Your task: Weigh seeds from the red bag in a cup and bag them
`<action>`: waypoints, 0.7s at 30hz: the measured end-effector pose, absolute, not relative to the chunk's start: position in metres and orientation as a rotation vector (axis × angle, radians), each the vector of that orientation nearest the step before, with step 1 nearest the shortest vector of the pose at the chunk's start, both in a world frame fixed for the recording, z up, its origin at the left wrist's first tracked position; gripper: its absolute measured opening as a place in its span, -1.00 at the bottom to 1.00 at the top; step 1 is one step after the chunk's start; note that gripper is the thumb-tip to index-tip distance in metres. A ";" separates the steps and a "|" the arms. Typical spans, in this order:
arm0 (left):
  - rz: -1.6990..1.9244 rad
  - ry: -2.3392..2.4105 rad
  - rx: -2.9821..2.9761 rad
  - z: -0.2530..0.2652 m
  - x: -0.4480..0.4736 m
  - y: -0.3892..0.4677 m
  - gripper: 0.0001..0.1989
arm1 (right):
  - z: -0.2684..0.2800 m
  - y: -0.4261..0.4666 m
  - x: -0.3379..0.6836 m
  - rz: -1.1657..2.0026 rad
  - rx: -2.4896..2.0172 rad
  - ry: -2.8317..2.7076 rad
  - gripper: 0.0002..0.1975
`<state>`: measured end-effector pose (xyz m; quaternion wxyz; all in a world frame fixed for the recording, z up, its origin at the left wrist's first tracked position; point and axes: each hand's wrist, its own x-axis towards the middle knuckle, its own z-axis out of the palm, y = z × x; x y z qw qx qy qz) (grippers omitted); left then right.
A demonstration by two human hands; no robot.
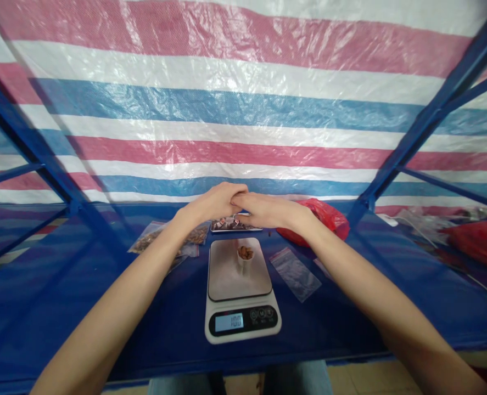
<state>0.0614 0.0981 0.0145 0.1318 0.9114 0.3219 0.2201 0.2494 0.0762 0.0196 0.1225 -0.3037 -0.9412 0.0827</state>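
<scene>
My left hand (222, 198) and my right hand (263, 209) meet beyond the scale, fingers curled and touching each other. Whatever lies between them is hidden. Just beneath them is a flat, phone-like thing (225, 224) with a picture on its face, partly covered by my right hand. Nearer to me stands a white kitchen scale (243, 301) with a metal plate, its display (229, 322) reading what looks like 100 or 10.0. On the plate sits a small white cup (244, 263) filled with brown pieces (245, 252).
Clear zip bags of brown pieces (196, 235) lie left, partly behind my left forearm. At right are an empty-looking zip bag (296, 274) and a red plastic bag (329, 219). Blue metal posts (416, 129) flank the blue table (156, 334); a striped sheet (243, 120) hangs behind.
</scene>
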 end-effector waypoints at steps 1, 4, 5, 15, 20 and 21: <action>0.638 0.939 2.645 0.014 0.058 0.096 -0.90 | 0.022 0.075 0.249 0.277 -0.842 -2.759 -0.91; 0.610 1.018 2.621 0.012 0.041 0.087 -0.95 | 0.037 0.071 0.249 0.460 -0.638 -2.764 -0.83; 0.618 1.062 2.601 0.011 0.033 0.084 -0.94 | 0.044 0.069 0.250 0.516 -0.578 -2.730 -0.80; 0.724 1.540 2.668 -0.038 -0.011 0.045 -0.77 | -0.016 0.035 0.284 0.733 -0.751 -2.096 -0.72; 0.631 1.560 2.838 -0.051 -0.001 0.038 -0.88 | -0.071 0.015 0.290 0.741 -0.739 -1.981 -0.57; 0.644 1.564 2.837 -0.051 -0.001 0.036 -0.88 | -0.074 0.013 0.288 0.732 -0.745 -1.998 -0.53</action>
